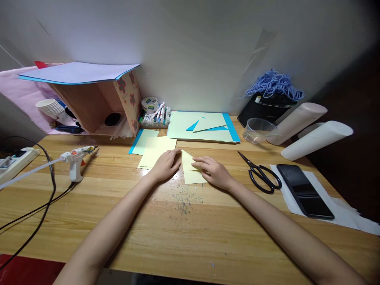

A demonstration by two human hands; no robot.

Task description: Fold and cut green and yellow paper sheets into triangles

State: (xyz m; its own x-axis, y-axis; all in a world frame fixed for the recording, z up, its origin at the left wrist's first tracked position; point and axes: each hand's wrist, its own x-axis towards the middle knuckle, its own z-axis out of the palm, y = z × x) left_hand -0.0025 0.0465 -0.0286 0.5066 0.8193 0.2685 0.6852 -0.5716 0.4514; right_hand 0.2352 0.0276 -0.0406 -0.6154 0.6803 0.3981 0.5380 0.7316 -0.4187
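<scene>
A small pale yellow sheet of paper [192,177] lies on the table between my hands, its upper part folded over into a slanted flap. My left hand [166,165] is closed at the paper's upper left corner, fingertips against its edge. My right hand [216,172] has its curled fingers on the flap's right side, thumb tucked below; they cover part of the sheet. Just left, partly under my left hand, lies a larger yellow sheet [156,147]. Behind it is a blue-edged sheet [145,140].
Black-handled scissors [261,174] and a phone [304,190] lie at right. A glue gun [76,160] with its cord stands at left. Behind are an open box [129,99], a marker tray [157,116], stacked card [178,124], a plastic cup [258,130] and white rolls [317,138].
</scene>
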